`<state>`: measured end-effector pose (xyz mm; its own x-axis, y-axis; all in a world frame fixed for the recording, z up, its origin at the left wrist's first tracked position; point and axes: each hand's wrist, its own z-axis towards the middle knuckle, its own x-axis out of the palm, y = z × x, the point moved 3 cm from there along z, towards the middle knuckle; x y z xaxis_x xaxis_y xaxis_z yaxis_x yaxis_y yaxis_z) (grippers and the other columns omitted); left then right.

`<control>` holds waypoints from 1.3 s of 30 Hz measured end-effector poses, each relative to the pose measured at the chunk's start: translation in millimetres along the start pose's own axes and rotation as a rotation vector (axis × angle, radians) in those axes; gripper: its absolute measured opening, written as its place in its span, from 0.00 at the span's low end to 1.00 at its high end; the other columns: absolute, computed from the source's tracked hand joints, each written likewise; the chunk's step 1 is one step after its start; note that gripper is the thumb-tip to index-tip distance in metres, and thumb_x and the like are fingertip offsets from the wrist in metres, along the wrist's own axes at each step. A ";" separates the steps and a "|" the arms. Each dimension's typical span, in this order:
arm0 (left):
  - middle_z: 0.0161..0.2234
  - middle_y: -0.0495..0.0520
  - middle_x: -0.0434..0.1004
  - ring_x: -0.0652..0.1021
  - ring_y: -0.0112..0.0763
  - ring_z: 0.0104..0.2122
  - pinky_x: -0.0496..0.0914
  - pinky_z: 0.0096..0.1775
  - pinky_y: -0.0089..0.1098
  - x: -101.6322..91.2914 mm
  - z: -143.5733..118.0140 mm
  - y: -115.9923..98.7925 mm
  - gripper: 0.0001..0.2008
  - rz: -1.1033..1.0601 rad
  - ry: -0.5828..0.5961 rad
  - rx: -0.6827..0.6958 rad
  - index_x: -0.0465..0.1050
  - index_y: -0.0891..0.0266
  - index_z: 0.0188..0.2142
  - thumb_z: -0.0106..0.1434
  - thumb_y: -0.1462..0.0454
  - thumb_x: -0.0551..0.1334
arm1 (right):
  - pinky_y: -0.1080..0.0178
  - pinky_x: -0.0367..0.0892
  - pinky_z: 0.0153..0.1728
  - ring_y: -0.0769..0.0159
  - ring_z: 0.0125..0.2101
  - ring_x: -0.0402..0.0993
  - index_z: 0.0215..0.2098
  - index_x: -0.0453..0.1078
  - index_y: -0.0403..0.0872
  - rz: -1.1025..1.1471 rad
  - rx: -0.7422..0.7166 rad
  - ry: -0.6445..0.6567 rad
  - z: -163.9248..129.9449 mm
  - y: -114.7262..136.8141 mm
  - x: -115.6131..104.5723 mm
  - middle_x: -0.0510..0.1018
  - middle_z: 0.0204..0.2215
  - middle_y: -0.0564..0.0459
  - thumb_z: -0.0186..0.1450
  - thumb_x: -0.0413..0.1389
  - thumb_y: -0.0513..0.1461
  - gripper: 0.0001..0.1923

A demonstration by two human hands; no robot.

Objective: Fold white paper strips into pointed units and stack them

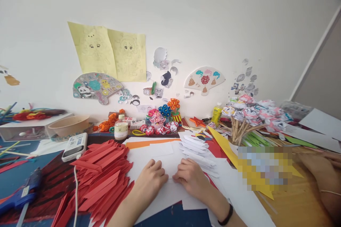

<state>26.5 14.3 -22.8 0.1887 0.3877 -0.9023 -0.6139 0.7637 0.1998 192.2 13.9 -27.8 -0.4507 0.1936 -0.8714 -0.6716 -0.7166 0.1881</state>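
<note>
- Paper (170, 161) lies flat between both hands, its long axis running left to right.
- Left hand (150, 177) and right hand (190, 176) press its near edge, fingers curled, equally near.

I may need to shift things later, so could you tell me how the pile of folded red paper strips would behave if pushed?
The red paper strips lie loosely fanned, so they would probably slide apart rather than move together. They look thin and light, and likely floppy. The left hand rests on the white paper beside them.
</note>
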 end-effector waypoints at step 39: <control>0.29 0.47 0.73 0.70 0.32 0.33 0.57 0.36 0.32 -2.5 1.3 4.8 0.04 -0.370 -0.039 -0.412 0.68 0.60 0.30 0.60 0.69 0.60 | 0.62 0.60 0.39 0.61 0.37 0.69 0.31 0.75 0.52 0.149 0.347 -0.052 -3.1 -1.9 -17.0 0.76 0.32 0.55 0.56 0.63 0.36 0.05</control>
<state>24.1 17.7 -19.1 0.4724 0.1570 -0.8673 -0.7488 0.5906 -0.3009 202.9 9.9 -14.7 -0.5818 0.1444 -0.8004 -0.7515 -0.4719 0.4611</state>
